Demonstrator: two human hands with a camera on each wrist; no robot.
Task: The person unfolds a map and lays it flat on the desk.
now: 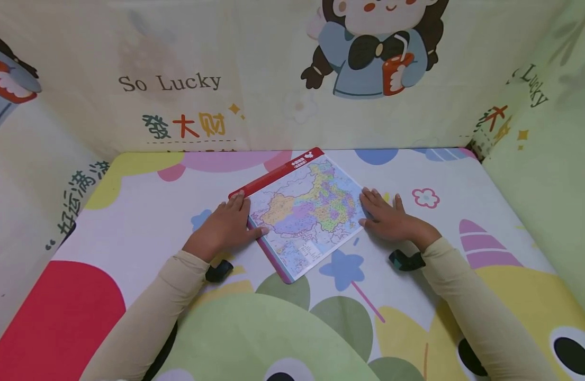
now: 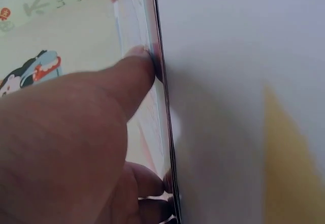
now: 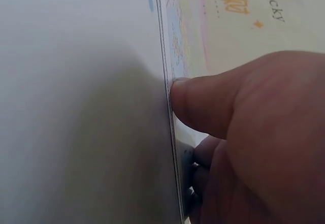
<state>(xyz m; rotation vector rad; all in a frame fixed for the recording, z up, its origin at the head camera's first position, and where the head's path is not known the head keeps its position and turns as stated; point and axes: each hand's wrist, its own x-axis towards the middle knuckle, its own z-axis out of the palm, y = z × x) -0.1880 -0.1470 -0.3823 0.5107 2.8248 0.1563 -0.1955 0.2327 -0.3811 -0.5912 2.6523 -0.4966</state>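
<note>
A flat, thin map board [image 1: 311, 211] lies turned at a slant on the table, its printed side up. It shows a coloured map of China with a red strip along the far edge and a purple strip on the left side. My left hand [image 1: 225, 225] rests at its left edge, fingers near the red corner and thumb [image 2: 139, 64] over the margin. At the right edge my right hand [image 1: 392, 217] touches it with fingers extended and thumb [image 3: 195, 99] on the border. Both wrist views show the board's layered edge close up.
The white tabletop cover [image 1: 464, 180] carries large cartoon prints. Behind it stands a cream cloth wall [image 1: 268, 63] with lettering and a printed figure, and similar cloth closes both sides. Dark wrist devices [image 1: 406, 261] sit below both wrists.
</note>
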